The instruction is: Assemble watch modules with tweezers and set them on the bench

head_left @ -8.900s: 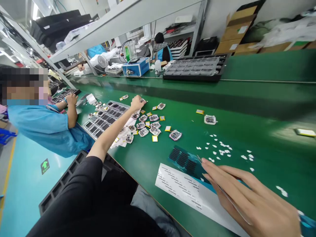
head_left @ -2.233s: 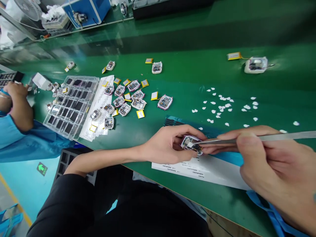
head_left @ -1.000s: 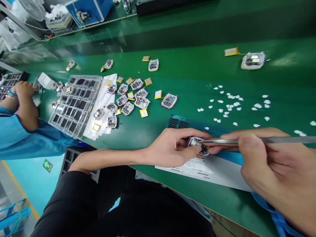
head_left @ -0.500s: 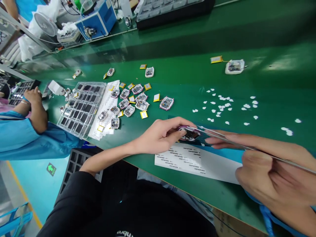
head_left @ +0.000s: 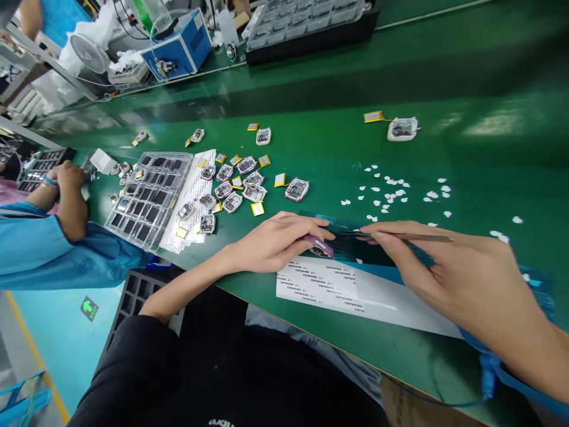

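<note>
My left hand [head_left: 280,240] grips a small watch-like device housing with a purple rim [head_left: 320,245], tilted on its edge over the dark mat [head_left: 373,255]. Between the thumb and fingers of my right hand [head_left: 448,261] is a pair of thin metal tweezers [head_left: 400,236], with the tips pointing left toward the housing. Whether the tips touch it I cannot tell. Under the hands lies a white printed sheet [head_left: 320,284]. Small white adhesive pieces [head_left: 391,196] are scattered on the green bench [head_left: 329,148] just beyond my right hand.
Several open housings with yellow batteries [head_left: 254,192] lie left of centre, beside a clear tray of dark screens [head_left: 149,193]. One more housing [head_left: 402,129] sits farther back. At the left is a co-worker in a blue sleeve [head_left: 57,249]. A blue box [head_left: 182,47] and a black tray [head_left: 306,29] stand behind.
My left hand has turned the housing so its purple rim shows. My right hand has shifted up and its grip on the tweezers has changed. The view has moved slightly.
</note>
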`<action>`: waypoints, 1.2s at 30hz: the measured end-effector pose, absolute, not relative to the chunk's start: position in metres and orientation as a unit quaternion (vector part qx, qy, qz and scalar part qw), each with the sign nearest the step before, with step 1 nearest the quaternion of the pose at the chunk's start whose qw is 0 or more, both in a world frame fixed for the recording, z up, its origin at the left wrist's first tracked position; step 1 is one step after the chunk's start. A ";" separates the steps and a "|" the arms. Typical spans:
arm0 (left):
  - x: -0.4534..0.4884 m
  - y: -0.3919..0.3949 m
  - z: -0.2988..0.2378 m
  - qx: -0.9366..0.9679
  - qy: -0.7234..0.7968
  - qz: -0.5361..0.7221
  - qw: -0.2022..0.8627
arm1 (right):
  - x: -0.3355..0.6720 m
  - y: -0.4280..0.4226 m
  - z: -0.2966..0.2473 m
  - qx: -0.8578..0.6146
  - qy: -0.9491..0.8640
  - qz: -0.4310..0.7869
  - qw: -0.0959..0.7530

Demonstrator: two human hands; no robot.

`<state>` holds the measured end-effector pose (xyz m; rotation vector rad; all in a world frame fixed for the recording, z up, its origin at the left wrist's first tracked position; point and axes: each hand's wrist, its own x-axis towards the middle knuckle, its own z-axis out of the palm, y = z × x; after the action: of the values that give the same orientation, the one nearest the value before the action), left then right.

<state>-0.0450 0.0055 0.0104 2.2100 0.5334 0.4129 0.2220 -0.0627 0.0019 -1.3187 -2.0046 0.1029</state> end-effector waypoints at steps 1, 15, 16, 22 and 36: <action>-0.043 0.007 0.008 0.884 0.197 0.147 0.397 | 0.223 -0.063 0.001 -0.511 -0.782 0.041 0.355; -0.038 0.008 -0.004 0.909 0.193 0.092 0.359 | 0.225 -0.062 0.000 -0.418 -0.845 -0.010 0.334; -0.037 0.009 -0.005 0.911 0.192 0.089 0.355 | 0.223 -0.062 0.000 -0.410 -0.849 -0.017 0.334; -0.035 0.010 -0.006 0.913 0.212 0.063 0.344 | 0.223 -0.066 0.006 -0.415 -0.832 -0.105 0.353; -0.026 0.047 0.009 0.454 0.336 0.385 0.730 | 0.220 -0.072 0.009 -0.453 -0.778 -0.162 0.405</action>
<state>-0.0259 0.0468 0.0092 0.9993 0.7402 0.8476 0.2195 -0.0721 0.0094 -1.1436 -1.9631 -0.4079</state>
